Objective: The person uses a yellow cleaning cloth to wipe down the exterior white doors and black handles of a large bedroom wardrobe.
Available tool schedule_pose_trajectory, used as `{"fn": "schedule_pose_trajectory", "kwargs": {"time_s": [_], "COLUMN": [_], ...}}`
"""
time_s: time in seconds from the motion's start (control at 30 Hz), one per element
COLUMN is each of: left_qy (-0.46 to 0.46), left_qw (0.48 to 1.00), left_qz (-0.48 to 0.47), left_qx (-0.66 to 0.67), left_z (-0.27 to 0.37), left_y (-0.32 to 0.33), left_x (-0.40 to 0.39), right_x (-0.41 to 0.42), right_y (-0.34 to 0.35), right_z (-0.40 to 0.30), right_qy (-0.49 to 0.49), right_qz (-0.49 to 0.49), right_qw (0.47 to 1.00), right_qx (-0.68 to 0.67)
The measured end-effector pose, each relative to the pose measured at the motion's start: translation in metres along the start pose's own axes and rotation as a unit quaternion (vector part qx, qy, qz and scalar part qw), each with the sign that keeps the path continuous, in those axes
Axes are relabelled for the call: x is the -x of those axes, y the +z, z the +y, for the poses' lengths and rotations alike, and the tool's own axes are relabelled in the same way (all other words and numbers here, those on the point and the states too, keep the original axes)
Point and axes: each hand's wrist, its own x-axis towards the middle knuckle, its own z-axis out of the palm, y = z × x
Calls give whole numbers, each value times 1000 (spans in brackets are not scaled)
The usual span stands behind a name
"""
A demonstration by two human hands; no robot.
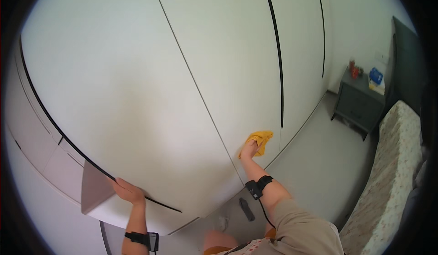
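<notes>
A yellow cloth [263, 139] lies bunched against the lower part of a white wardrobe door [236, 84]. My right hand [250, 149] presses it to that panel, close to the bottom end of a long black strip handle [280, 67]. At the lower left, my left hand [129, 190] grips the black-trimmed edge of another white wardrobe door [137, 118]. This door seems to stand ajar, as a recess shows behind its edge. The fingertips of the left hand are partly hidden at the trim. A strapped device sits on each of my forearms.
A dark green nightstand [359, 97] holds red items [354, 72] and a blue object [375, 75]. Along the right runs a bed with a floral cover [383, 173]. A dark grey object [246, 209] lies on the grey floor [308, 159] near my legs.
</notes>
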Motion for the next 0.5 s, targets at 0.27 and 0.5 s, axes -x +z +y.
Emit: {"fn": "schedule_pose_trajectory", "kwargs": {"time_s": [0.27, 0.5], "left_qy": [-126, -141], "left_qw": [988, 975], "left_qz": [-85, -152], "left_qx": [-18, 75], "left_z": [12, 53], "left_y": [12, 12], "left_x": [33, 12], "right_x": [-110, -122], "right_y": [-4, -29], "right_z": [-328, -451], "right_qy": [-326, -467], "right_qz": [-44, -152], "right_qw": [943, 871], "right_qx": [55, 22]}}
